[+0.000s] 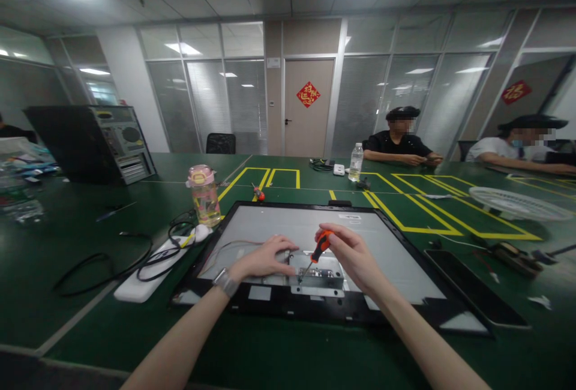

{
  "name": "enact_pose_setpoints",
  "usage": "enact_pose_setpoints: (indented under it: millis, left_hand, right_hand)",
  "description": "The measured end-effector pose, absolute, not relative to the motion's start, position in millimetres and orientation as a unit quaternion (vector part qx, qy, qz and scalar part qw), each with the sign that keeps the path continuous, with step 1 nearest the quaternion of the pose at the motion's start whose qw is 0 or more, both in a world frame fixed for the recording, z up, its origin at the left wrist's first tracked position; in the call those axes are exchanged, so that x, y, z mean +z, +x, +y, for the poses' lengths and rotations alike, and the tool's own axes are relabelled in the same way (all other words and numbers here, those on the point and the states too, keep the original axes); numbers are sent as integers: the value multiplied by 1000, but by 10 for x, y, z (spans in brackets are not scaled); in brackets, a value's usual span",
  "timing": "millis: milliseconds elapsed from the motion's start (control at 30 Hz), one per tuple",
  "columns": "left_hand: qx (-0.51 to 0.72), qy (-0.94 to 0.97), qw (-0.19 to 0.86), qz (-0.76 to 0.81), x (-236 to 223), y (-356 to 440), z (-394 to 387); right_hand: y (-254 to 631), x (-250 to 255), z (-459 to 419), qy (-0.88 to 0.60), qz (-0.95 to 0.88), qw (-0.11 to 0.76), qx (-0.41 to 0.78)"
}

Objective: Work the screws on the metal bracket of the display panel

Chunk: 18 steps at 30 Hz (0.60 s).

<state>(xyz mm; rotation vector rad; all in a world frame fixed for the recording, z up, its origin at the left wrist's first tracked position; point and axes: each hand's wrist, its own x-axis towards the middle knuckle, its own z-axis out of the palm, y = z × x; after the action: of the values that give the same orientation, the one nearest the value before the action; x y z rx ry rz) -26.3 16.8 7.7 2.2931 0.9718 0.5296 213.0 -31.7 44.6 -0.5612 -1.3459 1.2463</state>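
Observation:
A flat display panel [396,258] with a black frame lies face down on the green table, its grey back showing. Near its front edge sits a metal bracket [333,282]. My right hand [355,252] grips a red and black screwdriver [320,247], tilted, with its tip down at the bracket's left part. Against the bracket's left side rests my left hand [272,256], fingers stretched out and thumb toward the screwdriver tip. Whether the tip sits in a screw is too small to tell.
Left of the panel are a white power strip [153,270] with black cables and a pink bottle [203,195]. A black computer case [90,144] stands farther left. To the right lies a dark flat bar [474,288]. Two people [400,138] sit across the table.

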Motion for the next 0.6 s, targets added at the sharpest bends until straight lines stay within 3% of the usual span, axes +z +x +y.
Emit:
enact_pose_setpoints:
  millis: [67, 133, 233, 367, 600]
  left_hand:
    - [238, 848, 282, 381, 87, -244, 175]
    - [273, 842, 205, 418, 85, -213, 178]
    - [182, 862, -6, 473, 82, -154, 146]
    - [91, 869, -126, 470, 88, -55, 53]
    - [42, 874, -234, 424, -6, 98, 36]
  right_hand:
    - [2123, 438, -311, -245, -566, 580, 532]
    - [2118, 428, -301, -250, -563, 584, 529]
    - [2120, 417, -295, -265, -566, 586, 516]
    - [2140, 433, -312, -286, -599, 575, 478]
    - [2136, 475, -338, -325, -662, 566, 369]
